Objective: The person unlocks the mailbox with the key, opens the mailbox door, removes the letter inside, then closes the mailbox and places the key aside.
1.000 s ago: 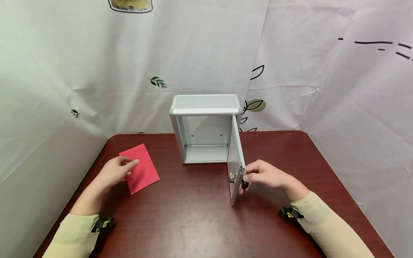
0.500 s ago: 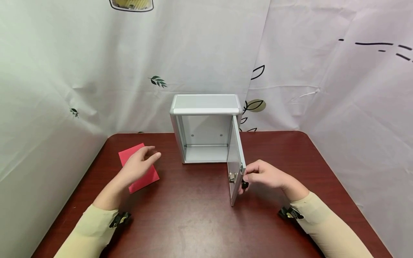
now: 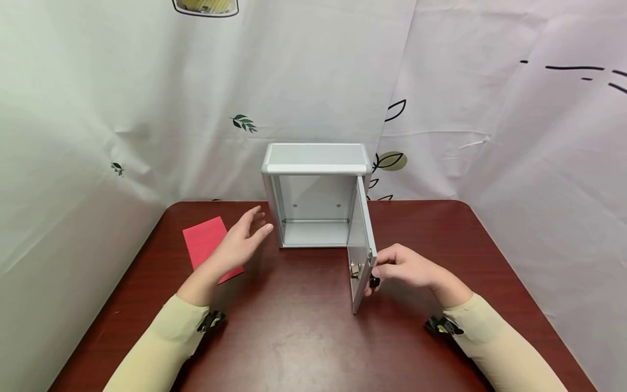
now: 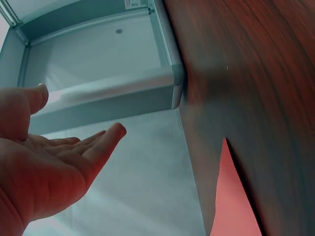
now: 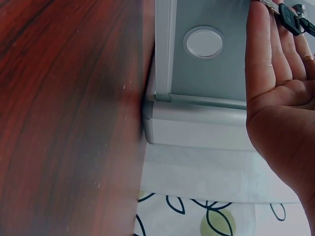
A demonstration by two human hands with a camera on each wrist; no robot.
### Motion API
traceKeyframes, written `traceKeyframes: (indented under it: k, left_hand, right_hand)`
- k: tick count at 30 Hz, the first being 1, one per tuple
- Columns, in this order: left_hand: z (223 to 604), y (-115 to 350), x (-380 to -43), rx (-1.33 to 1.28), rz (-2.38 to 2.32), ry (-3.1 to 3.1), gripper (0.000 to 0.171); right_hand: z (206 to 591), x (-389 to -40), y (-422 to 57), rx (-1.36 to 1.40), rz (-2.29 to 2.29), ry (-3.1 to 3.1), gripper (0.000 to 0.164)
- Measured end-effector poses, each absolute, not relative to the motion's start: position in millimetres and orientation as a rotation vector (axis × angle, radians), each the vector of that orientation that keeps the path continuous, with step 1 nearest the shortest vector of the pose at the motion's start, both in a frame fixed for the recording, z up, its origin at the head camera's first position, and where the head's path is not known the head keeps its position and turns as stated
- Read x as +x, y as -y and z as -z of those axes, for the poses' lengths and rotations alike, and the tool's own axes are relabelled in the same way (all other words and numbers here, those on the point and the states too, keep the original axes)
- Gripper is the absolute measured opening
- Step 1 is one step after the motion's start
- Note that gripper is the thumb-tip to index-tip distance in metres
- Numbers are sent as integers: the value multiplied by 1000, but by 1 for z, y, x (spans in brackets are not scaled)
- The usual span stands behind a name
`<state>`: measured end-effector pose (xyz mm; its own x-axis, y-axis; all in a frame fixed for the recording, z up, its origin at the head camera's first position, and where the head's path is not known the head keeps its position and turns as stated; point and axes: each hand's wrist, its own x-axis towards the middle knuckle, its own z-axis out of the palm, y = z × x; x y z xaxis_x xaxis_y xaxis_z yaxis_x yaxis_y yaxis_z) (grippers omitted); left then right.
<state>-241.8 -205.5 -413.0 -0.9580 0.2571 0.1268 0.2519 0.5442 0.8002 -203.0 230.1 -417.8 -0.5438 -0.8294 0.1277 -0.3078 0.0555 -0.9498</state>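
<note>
A light grey metal box point(image 3: 318, 155) stands at the back of the table, its front door point(image 3: 361, 234) swung out on the right. Beside its left edge my left hand point(image 3: 240, 239) hovers with relaxed fingers, holding nothing. Behind that forearm a red envelope point(image 3: 206, 239) lies on the table, partly covered. My right hand point(image 3: 409, 267) is at the door's outer face, thumb and fingers gripping the keys point(image 3: 374, 281) at the lock. In the right wrist view those fingers point(image 5: 280, 59) reach up behind the black-headed key point(image 5: 289, 19); the thumb is hidden there.
The dark red wooden table point(image 3: 294, 337) has white printed cloth point(image 3: 313, 71) hanging behind and on both sides. A lock latch point(image 3: 355, 269) sticks out from the door's inner face. A round disc point(image 5: 204, 43) shows on the box's side in the right wrist view.
My left hand has moved off the envelope, rightward to the box's left edge, leaving the envelope lying. My right hand and the door have hardly moved.
</note>
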Motion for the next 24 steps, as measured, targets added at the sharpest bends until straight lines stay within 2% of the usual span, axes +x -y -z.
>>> traceKeyframes:
  k: [24]
  left_hand:
    - [427, 180, -254, 487, -1543, -2727, 65]
  right_hand:
    - [417, -202, -230, -1125, 1503, -1887, 26]
